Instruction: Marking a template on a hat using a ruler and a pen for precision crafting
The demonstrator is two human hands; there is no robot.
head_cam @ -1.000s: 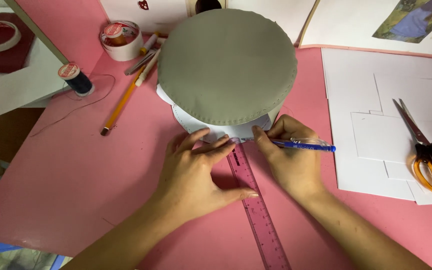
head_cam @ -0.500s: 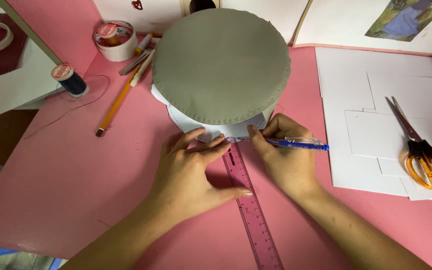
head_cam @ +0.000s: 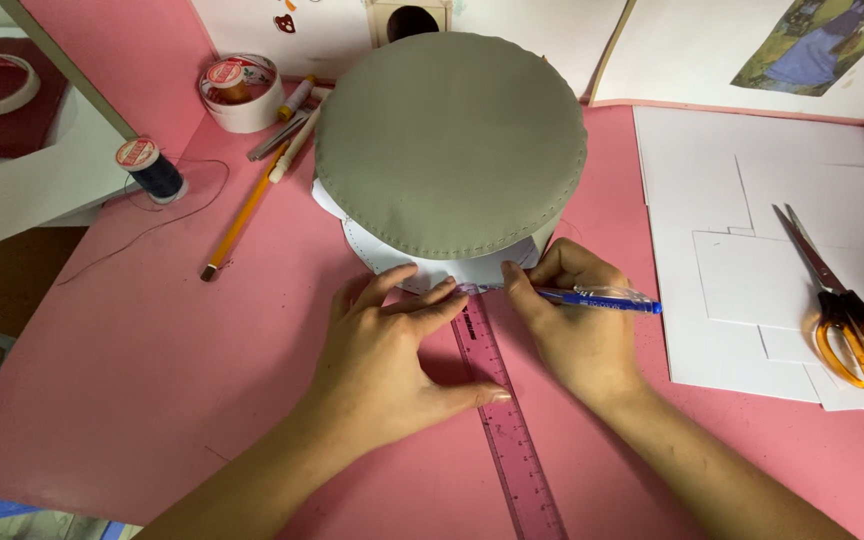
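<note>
L hand (head_cam: 392,350) lies flat, fingers spread, pressing on the pink transparent ruler (head_cam: 504,420), which runs from the white paper piece (head_cam: 452,268) down toward the bottom edge of the pink desk (head_cam: 152,380). R hand (head_cam: 577,320) grips a blue pen (head_cam: 597,297), tip at the ruler's top end, right by the paper's lower edge; whether the tip touches paper is hard to tell, fingers hide it. Round grey stitched disc (head_cam: 450,140) sits over the paper, w/ the paper's rim poking out below and left. Orange-handled scissors (head_cam: 842,310) rest on white sheets (head_cam: 712,200) at right. Yellow pencil (head_cam: 242,215), dark thread spool (head_cam: 152,168) and tape roll (head_cam: 242,92) lie upper left.
</note>
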